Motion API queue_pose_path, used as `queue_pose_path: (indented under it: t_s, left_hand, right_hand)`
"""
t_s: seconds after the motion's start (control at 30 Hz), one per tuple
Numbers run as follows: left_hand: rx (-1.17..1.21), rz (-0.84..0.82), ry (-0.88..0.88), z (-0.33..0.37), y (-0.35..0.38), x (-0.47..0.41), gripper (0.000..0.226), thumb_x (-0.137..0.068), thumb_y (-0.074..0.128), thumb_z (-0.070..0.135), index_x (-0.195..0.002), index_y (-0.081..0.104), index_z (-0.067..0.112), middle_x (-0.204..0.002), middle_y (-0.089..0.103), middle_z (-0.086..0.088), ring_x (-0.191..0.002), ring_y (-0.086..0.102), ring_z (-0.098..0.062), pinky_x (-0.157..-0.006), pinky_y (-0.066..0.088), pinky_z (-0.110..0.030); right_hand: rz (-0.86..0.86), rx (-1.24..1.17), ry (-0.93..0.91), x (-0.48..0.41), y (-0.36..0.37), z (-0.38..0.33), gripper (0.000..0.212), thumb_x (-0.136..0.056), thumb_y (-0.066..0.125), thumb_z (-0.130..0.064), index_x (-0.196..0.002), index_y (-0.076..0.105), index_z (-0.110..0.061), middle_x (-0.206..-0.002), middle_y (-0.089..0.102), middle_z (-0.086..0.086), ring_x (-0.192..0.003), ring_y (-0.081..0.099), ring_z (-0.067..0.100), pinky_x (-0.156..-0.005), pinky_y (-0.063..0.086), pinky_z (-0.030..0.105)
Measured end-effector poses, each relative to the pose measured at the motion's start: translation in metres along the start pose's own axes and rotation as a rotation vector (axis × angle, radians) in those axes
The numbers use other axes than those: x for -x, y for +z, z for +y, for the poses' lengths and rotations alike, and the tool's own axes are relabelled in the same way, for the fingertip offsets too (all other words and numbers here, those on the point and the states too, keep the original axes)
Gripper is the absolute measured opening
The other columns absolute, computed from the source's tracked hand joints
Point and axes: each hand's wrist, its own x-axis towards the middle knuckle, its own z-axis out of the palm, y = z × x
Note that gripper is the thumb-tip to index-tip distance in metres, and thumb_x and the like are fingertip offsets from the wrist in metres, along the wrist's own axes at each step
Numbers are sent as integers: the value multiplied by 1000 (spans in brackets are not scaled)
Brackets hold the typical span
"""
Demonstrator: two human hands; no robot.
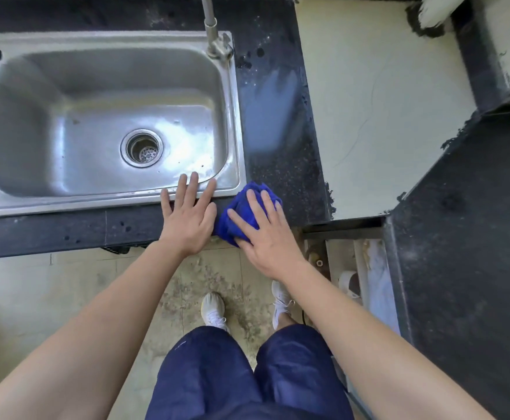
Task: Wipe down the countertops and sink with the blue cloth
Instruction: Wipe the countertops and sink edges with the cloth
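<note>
Head cam, looking down at counter [278, 165], dark speckled stone, w/ steel sink [108, 116] set into it.

Right hand [267, 234]: flat, fingers straight and spread, pressing down on blue cloth [241, 207]. Cloth bunched, lying on counter front edge just right of sink's near-right corner.

Left hand [188, 218]: flat, fingers straight, holding nothing; palm on counter front strip, fingertips over sink rim. Hands side by side, near each other; left thumb side touches or nearly touches cloth, can't tell which.

Faucet [214, 40] at sink's far-right corner. Drain strainer [141, 148] in basin. Pale smear on counter right of sink. White shoes [214, 310] on floor below.
</note>
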Motion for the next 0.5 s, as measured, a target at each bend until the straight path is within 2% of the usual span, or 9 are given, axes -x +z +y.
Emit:
queue_pose_path:
  t_s: [0.07, 0.17, 0.23, 0.33, 0.43, 0.5]
  left_hand:
    - [3, 0, -15, 2, 0, -3, 57, -100, 10, 42, -157, 4, 38, -165, -11, 1, -149, -22, -15, -117, -18, -50]
    - [-8, 0, -21, 3, 1, -2, 61, -96, 7, 47, -156, 2, 40, -165, -15, 1, -148, -26, -15, -116, -21, -50]
    - [-19, -10, -14, 3, 1, -2, 64, -93, 5, 49, -156, 0, 40, -164, -18, 1, -147, -28, -15, -115, -23, -50]
    - [-37, -31, -28, 4, -1, -2, 64, -93, 4, 49, -156, -3, 41, -164, -19, 1, -146, -30, -15, -115, -23, -49]
    - [-35, -51, -51, 6, -4, -1, 59, -97, 8, 46, -155, -3, 42, -164, -18, 1, -147, -28, -15, -116, -22, -48]
    - [-38, -62, -71, 8, -6, -2, 55, -102, 13, 43, -155, -2, 43, -164, -17, 1, -147, -27, -15, -116, -22, -47]
  right_hand:
    - [-39, -20, -34, -9, 0, -4, 58, -97, 36, -48, -154, 36, -34, -166, 15, 15, -152, 9, 40, -123, 9, 54]
    - [-75, 45, -135, 4, -10, 45, 57, -97, 38, -49, -152, 39, -37, -164, 22, 12, -151, 18, 39, -122, 16, 52]
    - [-84, 94, -96, 18, -22, 93, 57, -98, 36, -52, -152, 37, -38, -165, 21, 11, -151, 19, 38, -122, 17, 51]
    - [-158, 118, 4, 23, -44, 142, 59, -99, 27, -58, -155, 28, -40, -167, 11, 8, -153, 9, 34, -124, 14, 49]
    - [-190, 102, 38, 19, -47, 144, 60, -99, 23, -59, -156, 25, -39, -168, 5, 8, -153, 3, 34, -124, 10, 49]
    - [-160, 70, 74, 16, -43, 135, 60, -99, 25, -55, -155, 30, -34, -167, 8, 12, -152, 5, 39, -123, 14, 54]
